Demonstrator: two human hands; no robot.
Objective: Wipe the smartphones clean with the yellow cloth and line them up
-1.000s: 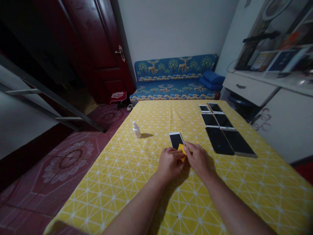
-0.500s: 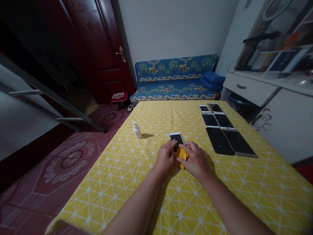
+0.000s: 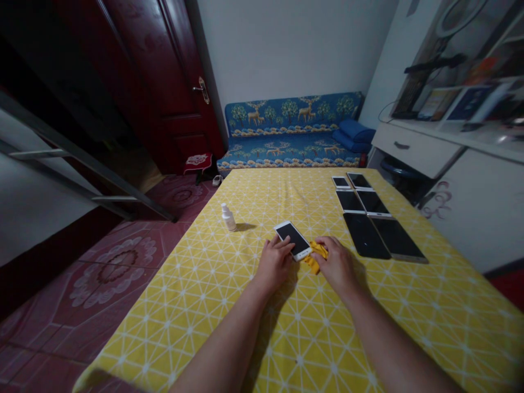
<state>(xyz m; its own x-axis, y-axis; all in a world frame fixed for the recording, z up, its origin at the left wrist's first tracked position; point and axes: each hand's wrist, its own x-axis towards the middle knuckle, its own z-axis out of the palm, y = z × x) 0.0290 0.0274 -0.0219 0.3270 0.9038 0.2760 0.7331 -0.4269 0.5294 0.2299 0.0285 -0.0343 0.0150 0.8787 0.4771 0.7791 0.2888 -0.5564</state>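
Smartphone, white-framed, screen up and dark, lies angled on the yellow patterned table surface, its long axis running from upper left to lower right. We hold it with our left hand: the left grip is closed on the phone's lower left edge, with the fingers curled over the rim and the thumb out of view. Our right hand sits just beside the phone, its fingers close together and pressed onto a crumpled yellow cloth. The cloth is bunched against the phone's lower right corner, with one end trailing toward us. We cannot tell whether the right grip pinches the cloth or only presses on it.

Small white bottle stands upright to the left, well apart from both hands. Six dark-screened phones and tablets lie flat to the right in two columns, the smallest farthest from us. Beyond the far edge of the surface stands a blue deer-print sofa with blue cushions; a dark red door stands to its left.
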